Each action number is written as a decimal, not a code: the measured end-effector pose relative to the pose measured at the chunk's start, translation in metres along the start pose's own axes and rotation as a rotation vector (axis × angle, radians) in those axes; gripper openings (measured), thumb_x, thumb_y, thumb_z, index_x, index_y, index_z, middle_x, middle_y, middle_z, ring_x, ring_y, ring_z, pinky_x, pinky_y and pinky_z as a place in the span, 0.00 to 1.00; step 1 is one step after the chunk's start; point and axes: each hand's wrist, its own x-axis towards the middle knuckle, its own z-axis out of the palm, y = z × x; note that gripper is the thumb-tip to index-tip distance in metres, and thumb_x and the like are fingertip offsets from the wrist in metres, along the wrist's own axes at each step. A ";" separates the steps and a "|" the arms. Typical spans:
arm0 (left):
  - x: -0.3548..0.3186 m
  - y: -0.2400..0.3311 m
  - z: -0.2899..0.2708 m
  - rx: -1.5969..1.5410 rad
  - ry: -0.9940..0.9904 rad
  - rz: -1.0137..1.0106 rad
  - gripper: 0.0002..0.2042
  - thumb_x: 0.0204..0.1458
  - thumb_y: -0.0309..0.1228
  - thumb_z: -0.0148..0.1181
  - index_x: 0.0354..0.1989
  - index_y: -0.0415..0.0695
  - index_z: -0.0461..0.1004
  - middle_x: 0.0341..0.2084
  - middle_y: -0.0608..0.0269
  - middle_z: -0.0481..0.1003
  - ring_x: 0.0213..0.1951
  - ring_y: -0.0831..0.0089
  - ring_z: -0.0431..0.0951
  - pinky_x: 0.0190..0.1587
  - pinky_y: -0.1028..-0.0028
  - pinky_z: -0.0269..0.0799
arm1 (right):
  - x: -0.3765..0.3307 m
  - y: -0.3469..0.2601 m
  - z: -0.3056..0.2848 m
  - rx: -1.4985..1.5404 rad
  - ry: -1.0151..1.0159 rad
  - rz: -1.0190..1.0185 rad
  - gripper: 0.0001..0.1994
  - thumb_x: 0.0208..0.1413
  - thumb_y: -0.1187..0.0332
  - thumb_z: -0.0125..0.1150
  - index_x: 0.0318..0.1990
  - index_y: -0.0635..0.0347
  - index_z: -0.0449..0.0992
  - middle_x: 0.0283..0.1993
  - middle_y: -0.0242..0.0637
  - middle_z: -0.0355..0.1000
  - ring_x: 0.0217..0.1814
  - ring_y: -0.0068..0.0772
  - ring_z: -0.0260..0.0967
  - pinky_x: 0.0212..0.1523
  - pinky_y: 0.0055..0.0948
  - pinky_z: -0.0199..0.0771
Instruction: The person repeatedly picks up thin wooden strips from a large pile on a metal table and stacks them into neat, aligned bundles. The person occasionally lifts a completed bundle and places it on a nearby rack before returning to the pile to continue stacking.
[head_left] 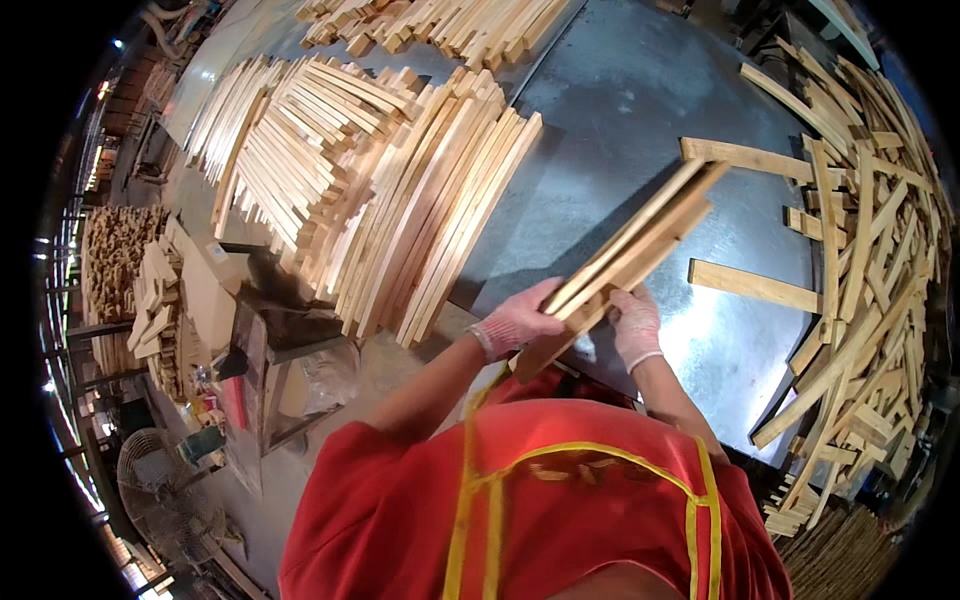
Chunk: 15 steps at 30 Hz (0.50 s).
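A few pale wooden strips [640,245] are held together at a slant over the metal table, their far ends tilted up and to the right. My left hand [517,318], in a whitish-pink knit glove, is closed around the left side near the lower end. On the right side, my right hand [636,325], gloved alike, grips the strips' edge with bent fingers. The exact number of strips is hard to tell. The lower end of the bundle comes close to my red apron [580,450] with yellow trim.
Neat rows of wooden strips [430,190] lie on the left, with another stack [450,25] behind. A jumbled wood pile [860,270] fills the right side of the metal table [610,100]; a loose board [755,285] juts from it. A fan [165,490] stands lower left.
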 end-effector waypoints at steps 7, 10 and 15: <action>-0.070 -0.049 -0.020 -0.138 0.097 -0.168 0.40 0.53 0.27 0.70 0.76 0.41 0.61 0.48 0.58 0.80 0.46 0.72 0.80 0.50 0.75 0.77 | 0.003 0.007 0.064 -0.523 0.022 -0.126 0.27 0.58 0.72 0.62 0.66 0.66 0.69 0.52 0.48 0.79 0.50 0.41 0.77 0.52 0.37 0.76; -0.083 -0.080 -0.028 0.114 0.300 -0.040 0.36 0.54 0.25 0.70 0.74 0.41 0.65 0.54 0.61 0.79 0.51 0.73 0.80 0.54 0.73 0.77 | 0.003 0.017 0.082 -0.643 -0.007 -0.354 0.27 0.59 0.68 0.61 0.66 0.66 0.68 0.54 0.53 0.80 0.56 0.50 0.78 0.60 0.41 0.75; -0.131 -0.021 -0.052 -0.173 0.483 0.113 0.31 0.53 0.22 0.69 0.69 0.38 0.71 0.54 0.63 0.79 0.50 0.73 0.80 0.50 0.72 0.79 | -0.012 0.030 0.132 -0.736 -0.085 -0.287 0.22 0.62 0.71 0.60 0.61 0.70 0.68 0.45 0.51 0.80 0.45 0.53 0.79 0.51 0.46 0.80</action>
